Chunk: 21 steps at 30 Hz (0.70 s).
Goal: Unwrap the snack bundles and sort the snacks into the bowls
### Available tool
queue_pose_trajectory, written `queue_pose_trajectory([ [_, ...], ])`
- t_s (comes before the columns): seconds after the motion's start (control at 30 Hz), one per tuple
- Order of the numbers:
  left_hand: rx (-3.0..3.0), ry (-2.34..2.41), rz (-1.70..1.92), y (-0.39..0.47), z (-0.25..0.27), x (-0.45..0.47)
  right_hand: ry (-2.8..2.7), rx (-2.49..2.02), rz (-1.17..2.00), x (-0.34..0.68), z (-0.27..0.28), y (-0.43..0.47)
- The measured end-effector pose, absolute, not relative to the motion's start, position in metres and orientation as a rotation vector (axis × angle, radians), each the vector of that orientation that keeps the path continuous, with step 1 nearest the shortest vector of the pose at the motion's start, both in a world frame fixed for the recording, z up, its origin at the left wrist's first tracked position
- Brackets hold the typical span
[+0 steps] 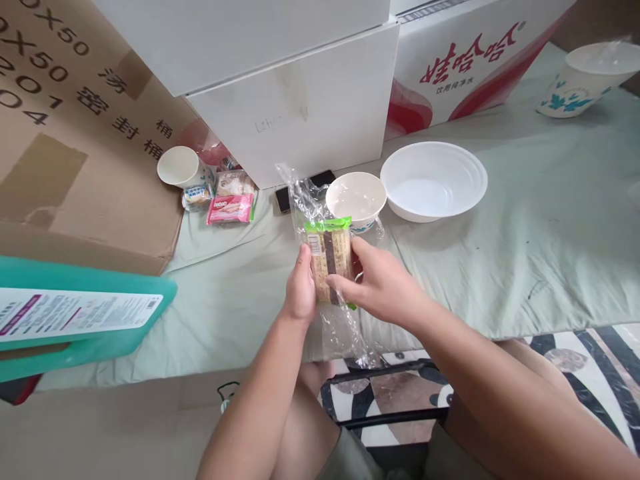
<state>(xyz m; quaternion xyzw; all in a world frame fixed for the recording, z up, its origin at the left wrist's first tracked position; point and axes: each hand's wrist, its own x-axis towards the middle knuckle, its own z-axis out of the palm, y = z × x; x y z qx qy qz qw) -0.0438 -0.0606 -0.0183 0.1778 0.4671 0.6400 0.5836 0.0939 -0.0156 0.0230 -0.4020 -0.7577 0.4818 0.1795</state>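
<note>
Left hand point(302, 287) and right hand point(383, 283) hold my green-edged snack pack point(330, 260). Paper bowl point(369, 190) just on the far side, white bowl point(434, 193) right of that.

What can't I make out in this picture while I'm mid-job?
All in the head view:
- Left hand and right hand: some fingers, hidden behind the packet.
- Dark flat device: its middle, obscured by crumpled clear plastic.
- Teal container: left end, cut off by the left edge; label fine print, too small.
- Far-right paper cup: rim, cut off by the right edge.
</note>
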Motion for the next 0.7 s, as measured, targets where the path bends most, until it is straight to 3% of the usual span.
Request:
queue_pose_trajectory([
  [0.3, 0.345, 1.034, 1.652, -0.057, -0.016, -0.053, -1.830, -1.099, 1.415, 0.096, 0.014, -0.011],
  [0.7, 0.283, 0.995, 1.690, -0.055, -0.010, -0.063, -0.990, -1.001, 1.314, 0.137, -0.001, 0.052],
])
